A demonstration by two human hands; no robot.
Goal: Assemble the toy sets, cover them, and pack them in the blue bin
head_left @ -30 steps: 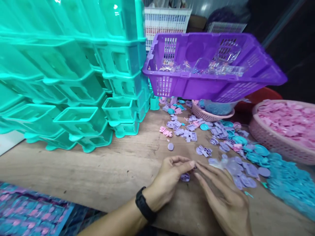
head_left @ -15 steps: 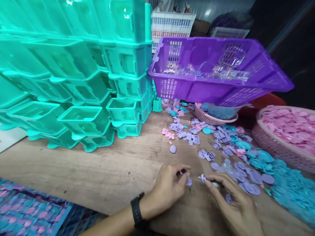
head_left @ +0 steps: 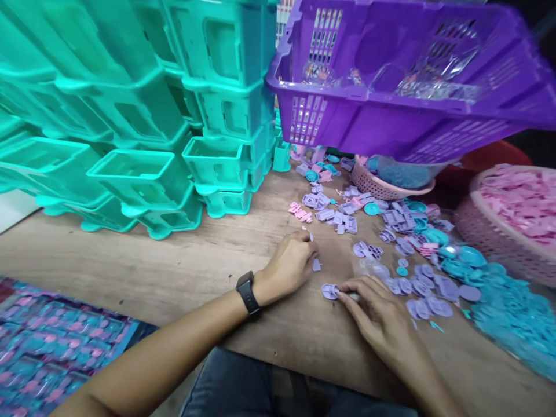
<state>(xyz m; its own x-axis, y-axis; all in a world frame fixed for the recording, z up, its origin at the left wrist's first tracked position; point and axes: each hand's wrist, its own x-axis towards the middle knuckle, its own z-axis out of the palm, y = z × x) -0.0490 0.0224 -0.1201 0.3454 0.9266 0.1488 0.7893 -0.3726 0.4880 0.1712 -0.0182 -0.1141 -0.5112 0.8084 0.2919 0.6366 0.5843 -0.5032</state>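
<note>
1. Right hand (head_left: 377,310): thumb and fingertips brought together at the right edge of a lavender oval piece (head_left: 329,291). Whether the piece bears on the desk (head_left: 174,258) or is lifted cannot be determined.
2. Left hand (head_left: 289,263): fingers curled low, just beside a small lavender part (head_left: 317,266). Contents, if any, hidden — grip cannot be told.
3. Progress: one piece is being handled; judged unfinished, though joints are too small to verify. Many loose lavender parts (head_left: 423,286) lie to the right, so much appears left. No finished count can be established.
4. Condition: the oval piece is matt, rounded and ridged on its upper face; no damage discernible.
5. Surroundings: teal pieces (head_left: 512,313) heaped far right, near a pink basket (head_left: 482,231); purple crate (head_left: 369,124) behind — teal bins (head_left: 163,185) stacked left.
</note>
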